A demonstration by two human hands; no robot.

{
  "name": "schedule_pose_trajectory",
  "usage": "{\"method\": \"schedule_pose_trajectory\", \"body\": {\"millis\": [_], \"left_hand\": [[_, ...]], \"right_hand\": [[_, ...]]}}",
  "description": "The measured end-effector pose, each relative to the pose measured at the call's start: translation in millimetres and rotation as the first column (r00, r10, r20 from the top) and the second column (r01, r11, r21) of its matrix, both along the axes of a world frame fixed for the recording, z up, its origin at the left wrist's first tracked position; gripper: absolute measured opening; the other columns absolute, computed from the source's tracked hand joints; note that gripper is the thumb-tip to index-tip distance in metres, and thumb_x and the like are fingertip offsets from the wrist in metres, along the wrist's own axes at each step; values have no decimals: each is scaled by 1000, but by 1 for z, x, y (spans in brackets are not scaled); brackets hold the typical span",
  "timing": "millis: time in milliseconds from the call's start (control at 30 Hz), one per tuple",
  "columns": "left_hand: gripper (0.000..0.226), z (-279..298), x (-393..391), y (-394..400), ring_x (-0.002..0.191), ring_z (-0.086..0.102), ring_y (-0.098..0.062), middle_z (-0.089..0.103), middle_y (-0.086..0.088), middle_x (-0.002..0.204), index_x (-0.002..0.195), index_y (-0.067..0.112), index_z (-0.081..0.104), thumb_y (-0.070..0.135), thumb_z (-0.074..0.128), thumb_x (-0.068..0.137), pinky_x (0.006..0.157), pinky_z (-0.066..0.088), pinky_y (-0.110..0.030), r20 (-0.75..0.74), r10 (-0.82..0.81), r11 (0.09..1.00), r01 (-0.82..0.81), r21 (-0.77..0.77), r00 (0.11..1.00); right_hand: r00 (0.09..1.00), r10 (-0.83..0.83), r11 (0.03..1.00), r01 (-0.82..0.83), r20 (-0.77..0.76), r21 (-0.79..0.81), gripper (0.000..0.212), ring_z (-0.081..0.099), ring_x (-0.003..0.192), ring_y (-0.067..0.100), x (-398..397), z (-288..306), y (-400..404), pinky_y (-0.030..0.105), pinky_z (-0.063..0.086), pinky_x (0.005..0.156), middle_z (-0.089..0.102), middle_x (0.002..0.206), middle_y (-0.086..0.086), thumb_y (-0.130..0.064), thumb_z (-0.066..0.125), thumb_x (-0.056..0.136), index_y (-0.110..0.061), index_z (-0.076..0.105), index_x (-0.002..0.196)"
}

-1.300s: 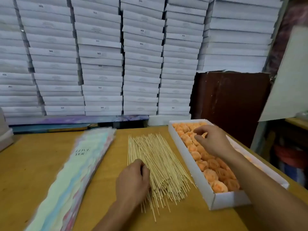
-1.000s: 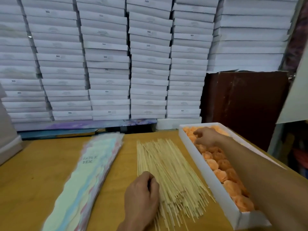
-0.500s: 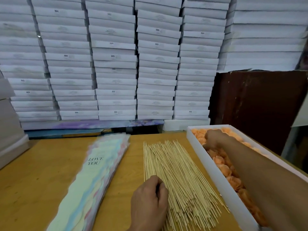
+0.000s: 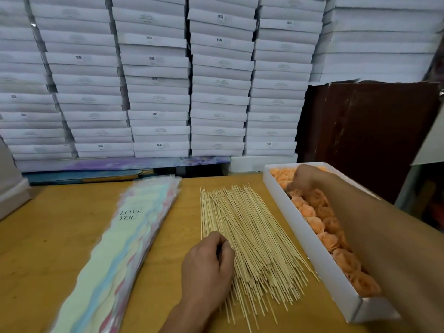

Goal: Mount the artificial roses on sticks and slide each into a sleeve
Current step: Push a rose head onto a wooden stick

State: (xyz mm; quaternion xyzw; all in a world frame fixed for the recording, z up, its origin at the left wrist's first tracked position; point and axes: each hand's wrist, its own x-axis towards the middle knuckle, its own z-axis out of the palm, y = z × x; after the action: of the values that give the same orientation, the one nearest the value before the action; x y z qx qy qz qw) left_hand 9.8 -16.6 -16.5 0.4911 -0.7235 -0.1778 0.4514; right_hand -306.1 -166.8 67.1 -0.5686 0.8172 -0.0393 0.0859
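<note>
The sleeves (image 4: 125, 239) lie stacked at left on the desk (image 4: 48, 236), untouched vs. prior frames. Left hand (image 4: 207, 267) remains on the near-left edge of the sticks (image 4: 249, 239), fingers curled, pinching at a stick; a completed grip can't be confirmed. Right hand (image 4: 306, 179) has advanced to the far end of the white box (image 4: 312, 239), fingers curled down among the orange roses (image 4: 322, 217); hold on a rose can't be confirmed. Assessment: first pick in progress, nothing mounted yet.

bare table (image 4: 60, 236) left | stacked boxes (image 4: 156, 92) wall the rear
</note>
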Motion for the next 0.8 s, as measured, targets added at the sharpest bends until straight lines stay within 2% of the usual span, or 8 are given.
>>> {"method": "schedule_pose_trajectory", "body": {"millis": [33,200,400,467,567,633,667,800], "left_hand": [[26,0,0,0,54,46,-10,48,10,56,71,27,49,16,58,93,51,30,-29,6,-1,1000,1,1,1000],[28,-1,-1,0,54,47,-9,49,11,56,70,29,48,16,59,92,51,31,-28,19,1,1000,-1,5,1000],[26,-2,-1,1,56,49,-10,49,12,55,70,27,50,16,60,91,50,30,-24,29,6,1000,-6,0,1000],[28,-2,-2,1,56,49,-10,49,10,56,69,29,49,15,60,92,50,30,-24,21,-4,1000,4,-8,1000],[26,-1,-2,0,56,47,-11,49,8,56,73,30,50,23,66,93,51,33,-24,-30,-60,998,58,-39,998],[14,1,-2,2,58,51,-10,54,8,63,88,35,55,39,69,89,53,38,-20,-101,-117,992,112,-50,988],[21,3,-3,3,63,54,-10,58,11,72,100,41,56,49,69,86,55,41,-18,-136,-135,991,131,-39,981],[79,7,-5,5,91,60,-7,61,25,102,142,45,41,62,70,70,75,49,-17,-173,-165,986,164,-20,971]], "right_hand": [[1000,1,1000,-1,15,-19,21,63,83,20,-2,2,1,31,50,68,66,91,1,-37,77,83,-23,70,98],[959,-14,959,93,282,-268,23,58,69,18,-11,9,8,28,43,56,63,78,4,-23,78,77,-9,60,78],[870,70,915,139,489,-379,20,59,85,15,-2,20,33,29,43,59,63,99,0,-28,74,82,-23,64,98],[836,106,901,149,539,-407,24,62,85,17,8,25,45,28,44,58,66,103,2,-29,72,84,-20,66,105],[785,202,876,122,586,-466,21,67,74,16,35,35,72,29,47,55,71,94,5,-35,71,85,-18,71,98],[758,264,871,78,596,-485,28,65,61,11,58,39,96,26,46,48,71,78,4,-37,70,88,-10,72,92],[753,286,877,44,593,-478,29,63,56,10,70,38,108,25,46,46,70,71,1,-38,69,89,-9,72,88],[748,320,914,-83,581,-397,28,58,49,4,119,22,147,20,44,44,71,66,-2,-40,64,95,-16,71,80]]}}
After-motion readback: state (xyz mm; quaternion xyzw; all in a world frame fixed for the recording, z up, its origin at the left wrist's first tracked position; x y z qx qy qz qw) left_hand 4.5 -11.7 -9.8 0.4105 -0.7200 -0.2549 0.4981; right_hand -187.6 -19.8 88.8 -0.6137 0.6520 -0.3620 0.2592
